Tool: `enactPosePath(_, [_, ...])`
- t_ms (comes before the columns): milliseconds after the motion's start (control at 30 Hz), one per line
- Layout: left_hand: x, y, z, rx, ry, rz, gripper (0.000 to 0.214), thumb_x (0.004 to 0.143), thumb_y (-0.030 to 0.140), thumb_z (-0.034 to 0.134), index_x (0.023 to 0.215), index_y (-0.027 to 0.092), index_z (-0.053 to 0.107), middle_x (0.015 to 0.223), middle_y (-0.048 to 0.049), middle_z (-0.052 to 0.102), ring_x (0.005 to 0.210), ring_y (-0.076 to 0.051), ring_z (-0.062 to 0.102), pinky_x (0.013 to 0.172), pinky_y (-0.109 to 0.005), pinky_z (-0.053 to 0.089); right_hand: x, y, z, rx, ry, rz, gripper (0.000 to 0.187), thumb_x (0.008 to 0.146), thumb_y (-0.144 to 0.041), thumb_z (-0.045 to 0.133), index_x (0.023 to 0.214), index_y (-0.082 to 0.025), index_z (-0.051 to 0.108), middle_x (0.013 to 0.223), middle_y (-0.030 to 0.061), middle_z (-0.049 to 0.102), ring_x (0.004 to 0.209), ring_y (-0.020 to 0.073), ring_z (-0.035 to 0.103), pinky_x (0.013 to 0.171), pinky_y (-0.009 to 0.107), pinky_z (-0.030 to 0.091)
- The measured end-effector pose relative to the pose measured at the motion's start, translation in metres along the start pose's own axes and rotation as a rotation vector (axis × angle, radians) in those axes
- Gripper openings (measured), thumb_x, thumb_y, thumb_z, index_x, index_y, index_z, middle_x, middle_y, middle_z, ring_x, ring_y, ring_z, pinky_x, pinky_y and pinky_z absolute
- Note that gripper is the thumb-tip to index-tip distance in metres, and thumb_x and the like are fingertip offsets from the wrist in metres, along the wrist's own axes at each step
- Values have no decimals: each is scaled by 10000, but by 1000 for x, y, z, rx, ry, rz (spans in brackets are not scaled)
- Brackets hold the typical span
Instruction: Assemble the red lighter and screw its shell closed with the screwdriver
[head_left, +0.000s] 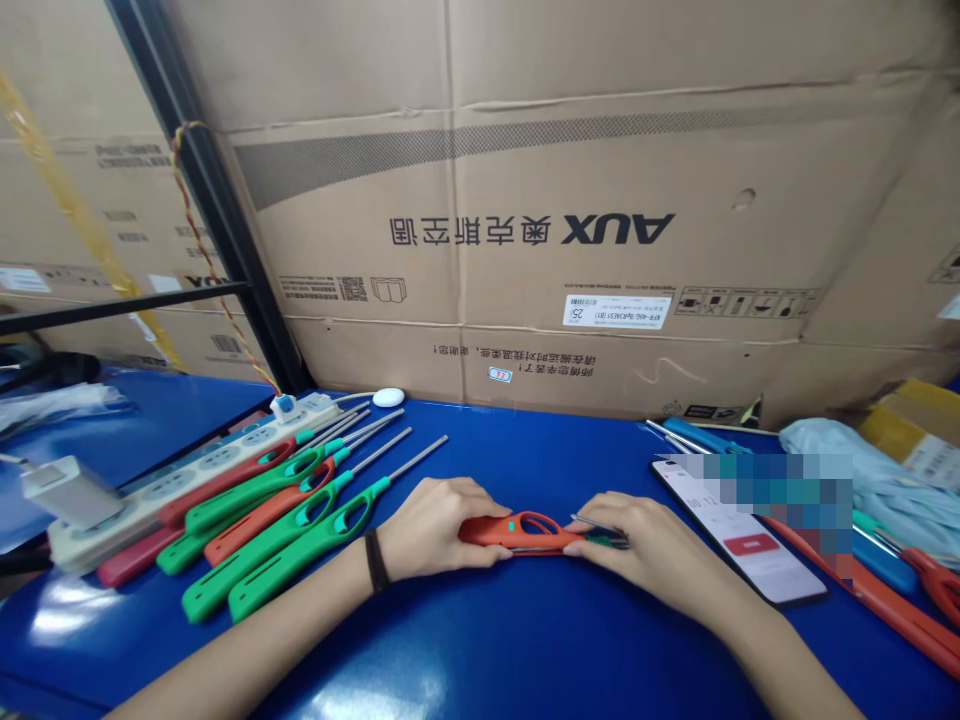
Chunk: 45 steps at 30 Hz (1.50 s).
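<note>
Patchy white glare on the blue tabletop (480,635), pixelation at right.

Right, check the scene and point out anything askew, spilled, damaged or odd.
The cardboard behind the table looks odd: its AUX lettering is upside down, so it seems set wrong way up. I see no spill. Pixelation hides the area beside the phone, so I can't judge that.

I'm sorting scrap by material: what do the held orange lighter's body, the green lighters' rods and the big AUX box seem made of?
Orange lighter body: probably moulded plastic, semi-gloss; even colour, smooth curves.
Green lighters' rods: likely metal; dull grey sheen.
AUX box: apparently cardboard, matte; brown, creased, printed.
</note>
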<state>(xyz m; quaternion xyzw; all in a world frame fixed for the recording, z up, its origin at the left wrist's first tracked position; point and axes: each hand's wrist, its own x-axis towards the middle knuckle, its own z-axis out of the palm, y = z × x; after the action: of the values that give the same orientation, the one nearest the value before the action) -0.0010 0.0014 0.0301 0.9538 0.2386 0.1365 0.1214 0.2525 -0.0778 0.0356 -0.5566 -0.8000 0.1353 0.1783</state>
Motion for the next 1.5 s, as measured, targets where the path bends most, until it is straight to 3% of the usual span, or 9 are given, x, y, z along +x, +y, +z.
enactPosePath(133, [0,1,-2,33,12,-13,417,749,516,659,1057,235,668,968,-14,686,882,-188,623,773,-263,464,1,0,4,-2,-29,25,163,845,-394,589,909,-282,689,944,-19,649,793,165,620,703,258,442])
enactPosePath(300, [-2,0,-4,60,18,-22,379,776,514,628,1034,242,683,916,-8,684,843,-178,623,746,-256,460,3,-2,7,-11,-26,28,164,856,-378,574,898,-263,683,916,-8,644,762,162,616,680,253,437])
enactPosePath(567, [-2,-3,-12,60,-33,12,480,721,550,672,1083,235,671,941,-26,684,820,-189,644,716,-254,474,3,-5,8,8,0,22,133,854,-349,580,860,-269,685,903,-4,650,760,172,628,674,263,441])
enactPosePath(833, [-10,-6,-33,53,-136,29,427,734,276,684,1156,249,628,1003,-27,684,868,-200,661,798,-276,485,3,0,8,-11,-13,89,131,859,-366,562,875,-268,648,938,-16,665,799,194,630,684,280,440])
enactPosePath(1033, [-8,-9,-29,-27,-134,50,407,780,212,647,1185,210,607,1018,-61,672,883,-194,649,805,-291,496,2,1,3,-10,-13,105,137,859,-356,558,863,-263,658,920,-7,667,790,189,630,678,270,438])
enactPosePath(1267, [-7,-13,-27,-14,-137,45,399,795,274,661,1187,227,603,1077,-58,665,961,-213,625,859,-337,480,1,1,3,-16,-13,83,131,855,-348,556,859,-273,664,903,-11,668,775,183,631,655,265,434])
enactPosePath(1500, [-6,-8,-22,60,-69,75,290,809,321,658,1076,209,667,987,-58,681,845,-187,647,736,-270,494,1,4,2,0,2,91,114,840,-332,588,805,-271,678,861,-14,669,759,177,634,631,253,422])
